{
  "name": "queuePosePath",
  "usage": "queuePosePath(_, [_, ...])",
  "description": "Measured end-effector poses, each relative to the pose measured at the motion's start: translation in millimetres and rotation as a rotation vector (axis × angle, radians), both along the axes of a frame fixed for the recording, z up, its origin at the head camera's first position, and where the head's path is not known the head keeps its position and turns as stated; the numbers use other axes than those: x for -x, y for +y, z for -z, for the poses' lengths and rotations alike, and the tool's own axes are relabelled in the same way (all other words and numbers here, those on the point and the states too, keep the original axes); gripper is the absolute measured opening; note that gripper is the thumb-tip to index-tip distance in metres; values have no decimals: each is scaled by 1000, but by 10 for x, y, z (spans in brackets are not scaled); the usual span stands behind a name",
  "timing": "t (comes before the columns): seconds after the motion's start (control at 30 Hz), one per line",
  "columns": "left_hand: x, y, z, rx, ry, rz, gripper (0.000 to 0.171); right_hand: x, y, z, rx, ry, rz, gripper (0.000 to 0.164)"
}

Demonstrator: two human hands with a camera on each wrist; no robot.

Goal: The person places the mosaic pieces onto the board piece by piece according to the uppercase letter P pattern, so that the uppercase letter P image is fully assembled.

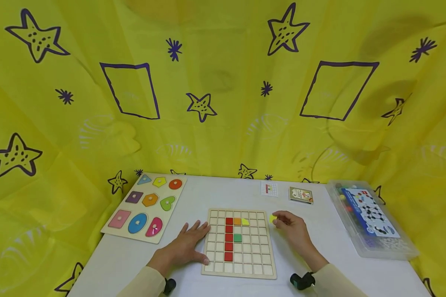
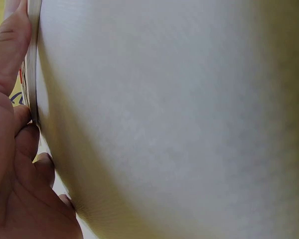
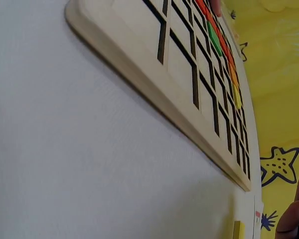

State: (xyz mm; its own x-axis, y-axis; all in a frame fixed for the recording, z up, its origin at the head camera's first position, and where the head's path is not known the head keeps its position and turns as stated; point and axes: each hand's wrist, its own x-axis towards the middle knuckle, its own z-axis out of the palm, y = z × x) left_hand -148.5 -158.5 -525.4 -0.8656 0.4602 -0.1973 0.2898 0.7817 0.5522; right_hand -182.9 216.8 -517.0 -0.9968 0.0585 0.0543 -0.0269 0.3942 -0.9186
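A wooden grid board lies on the white table with small tiles in it: a column of several red tiles, an orange tile, a yellow tile with a cut corner and a green tile. Spread beside its left edge, my left hand has the thumb at the lower left corner and fingertips along the side. Just off the upper right edge, my right hand pinches a small yellow piece between thumb and forefinger. The right wrist view shows another yellow piece on the table near that hand.
A shape puzzle with knobs lies at the left. Toward the back are a pattern card and a small card box. A clear plastic case with a blue printed sheet stands at the right, before the yellow curtain.
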Motion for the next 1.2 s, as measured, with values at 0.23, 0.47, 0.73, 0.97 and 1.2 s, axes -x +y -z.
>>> queuePosePath(0.23, [-12, 10, -13, -1, 4, 1, 111, -25, -224, 16, -5, 16, -29, 19])
queuePosePath(0.47, [-6, 10, -7, 10, 3, -5, 111, -53, -396, 83, -30, -14, -59, 17])
queuePosePath(0.73, [4, 13, -1, 16, 6, -5, 112, -117, -530, 171, -33, -55, -122, 15])
queuePosePath(0.97, [7, 9, 11, 17, 6, -5, 111, -159, -589, 235, -70, -41, -201, 14])
queuePosePath(1.2, [10, 8, 21, 16, 2, -10, 111, -197, -647, 232, -135, -36, -232, 13])
